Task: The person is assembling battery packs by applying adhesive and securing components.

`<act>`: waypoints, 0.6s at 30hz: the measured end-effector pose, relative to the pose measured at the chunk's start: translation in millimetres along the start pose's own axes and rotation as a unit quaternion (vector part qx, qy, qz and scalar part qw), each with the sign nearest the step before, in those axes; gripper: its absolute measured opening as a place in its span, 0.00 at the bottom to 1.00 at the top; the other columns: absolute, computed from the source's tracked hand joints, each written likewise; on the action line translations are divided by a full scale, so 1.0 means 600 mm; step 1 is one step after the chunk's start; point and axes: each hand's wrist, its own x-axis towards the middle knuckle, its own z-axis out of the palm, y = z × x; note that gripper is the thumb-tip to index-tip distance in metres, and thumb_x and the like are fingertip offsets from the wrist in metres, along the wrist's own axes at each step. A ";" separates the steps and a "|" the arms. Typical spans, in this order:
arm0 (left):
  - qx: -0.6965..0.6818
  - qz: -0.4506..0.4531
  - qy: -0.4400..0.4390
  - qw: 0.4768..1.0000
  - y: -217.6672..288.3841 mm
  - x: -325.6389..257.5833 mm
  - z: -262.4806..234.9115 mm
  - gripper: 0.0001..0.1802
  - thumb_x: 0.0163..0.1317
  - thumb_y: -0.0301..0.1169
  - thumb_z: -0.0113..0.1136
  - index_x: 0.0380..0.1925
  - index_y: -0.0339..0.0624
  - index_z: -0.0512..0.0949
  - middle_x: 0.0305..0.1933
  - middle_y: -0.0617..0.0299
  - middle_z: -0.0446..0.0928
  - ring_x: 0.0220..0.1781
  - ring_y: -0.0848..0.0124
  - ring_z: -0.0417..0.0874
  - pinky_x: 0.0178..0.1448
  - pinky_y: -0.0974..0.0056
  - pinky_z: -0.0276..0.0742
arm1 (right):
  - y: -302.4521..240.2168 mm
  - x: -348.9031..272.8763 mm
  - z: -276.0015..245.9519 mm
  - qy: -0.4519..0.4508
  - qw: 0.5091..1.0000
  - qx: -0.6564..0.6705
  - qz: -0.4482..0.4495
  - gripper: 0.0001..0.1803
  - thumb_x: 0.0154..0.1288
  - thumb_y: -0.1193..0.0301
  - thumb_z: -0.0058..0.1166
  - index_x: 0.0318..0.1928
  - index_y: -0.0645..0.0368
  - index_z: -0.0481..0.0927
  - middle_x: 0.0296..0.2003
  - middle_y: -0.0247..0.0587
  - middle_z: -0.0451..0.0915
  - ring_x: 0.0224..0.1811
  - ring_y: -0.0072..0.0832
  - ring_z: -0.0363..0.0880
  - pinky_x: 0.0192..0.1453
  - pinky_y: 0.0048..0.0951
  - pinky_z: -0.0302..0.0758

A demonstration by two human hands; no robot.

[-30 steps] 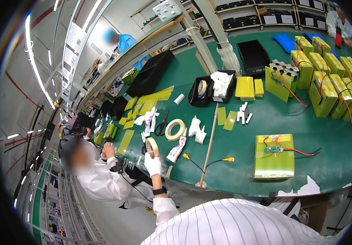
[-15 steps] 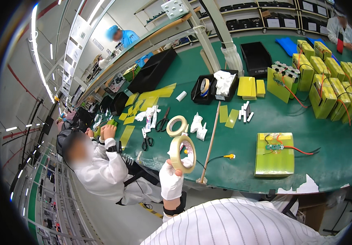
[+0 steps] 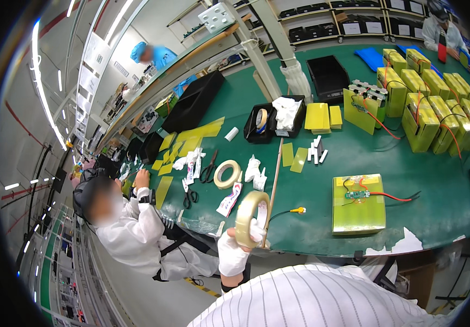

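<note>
My left hand, in a white glove with bare fingertips, is closed on a roll of clear tape. It holds the roll upright above the table's front edge, with white glove fabric showing through the core. Beyond it on the green table lie another tape roll, a white tube with printing and crumpled white gloves. To the right, a yellow-wrapped battery pack lies flat, a small green circuit board and red and black wires on top. My right hand is out of view.
Finished-looking yellow packs stand in rows at the far right. Black bins, yellow sheets, scissors and a yellow-tipped cable lie about. A co-worker in white sits at the left; another person is at the far right.
My left hand and the tape roll have moved slightly right and nearer, and the roll has turned a little. The view has shifted, uncovering the printed tube.
</note>
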 end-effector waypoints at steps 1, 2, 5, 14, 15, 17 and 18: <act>0.033 -0.013 -0.044 0.998 0.012 0.004 0.023 0.16 0.55 0.29 0.73 0.37 0.35 0.75 0.43 0.50 0.80 0.46 0.60 0.82 0.55 0.56 0.77 | -0.002 0.002 -0.001 0.007 1.000 -0.002 0.007 0.08 0.63 0.68 0.58 0.41 0.54 0.85 0.27 0.42 0.80 0.32 0.41 0.81 0.38 0.37 0.77; 0.067 -0.024 -0.087 0.994 0.019 0.007 0.039 0.13 0.56 0.25 0.70 0.37 0.35 0.75 0.45 0.47 0.80 0.48 0.59 0.82 0.55 0.56 0.77 | -0.010 0.006 -0.005 0.043 0.999 0.001 -0.008 0.08 0.63 0.68 0.58 0.41 0.54 0.85 0.26 0.41 0.80 0.32 0.40 0.81 0.38 0.37 0.77; 0.064 -0.009 -0.098 0.993 0.011 -0.008 0.054 0.11 0.53 0.17 0.67 0.35 0.36 0.77 0.44 0.44 0.80 0.48 0.57 0.81 0.52 0.57 0.78 | -0.002 0.017 -0.006 0.059 0.998 0.032 -0.004 0.07 0.63 0.69 0.58 0.40 0.53 0.85 0.25 0.39 0.79 0.31 0.39 0.80 0.38 0.36 0.76; 0.161 -0.003 -0.148 0.976 -0.043 -0.028 0.029 0.08 0.50 0.14 0.65 0.32 0.33 0.82 0.46 0.48 0.80 0.50 0.56 0.81 0.51 0.58 0.79 | -0.046 0.060 -0.024 0.140 0.988 0.063 -0.016 0.11 0.60 0.72 0.62 0.45 0.55 0.85 0.32 0.37 0.84 0.30 0.33 0.82 0.39 0.31 0.77; 0.110 -0.052 -0.115 0.986 -0.032 -0.036 0.045 0.08 0.51 0.17 0.65 0.33 0.35 0.82 0.47 0.50 0.81 0.50 0.58 0.82 0.52 0.59 0.78 | -0.061 0.063 -0.032 0.101 0.987 0.120 0.022 0.19 0.58 0.69 0.66 0.50 0.56 0.82 0.38 0.38 0.83 0.35 0.31 0.82 0.43 0.31 0.78; 0.376 0.142 -0.250 0.881 -0.026 -0.018 0.051 0.14 0.51 0.26 0.64 0.40 0.43 0.81 0.47 0.55 0.83 0.49 0.63 0.84 0.53 0.60 0.75 | -0.069 0.073 -0.026 0.108 0.984 0.143 0.022 0.22 0.57 0.67 0.67 0.52 0.56 0.81 0.41 0.38 0.82 0.37 0.30 0.82 0.45 0.31 0.77; 0.372 0.141 -0.252 0.882 -0.015 -0.003 0.073 0.14 0.51 0.26 0.64 0.40 0.43 0.81 0.47 0.55 0.83 0.49 0.63 0.84 0.53 0.60 0.75 | -0.069 0.078 -0.022 0.118 0.979 0.162 0.024 0.25 0.56 0.64 0.69 0.53 0.57 0.80 0.44 0.38 0.81 0.39 0.30 0.81 0.46 0.30 0.77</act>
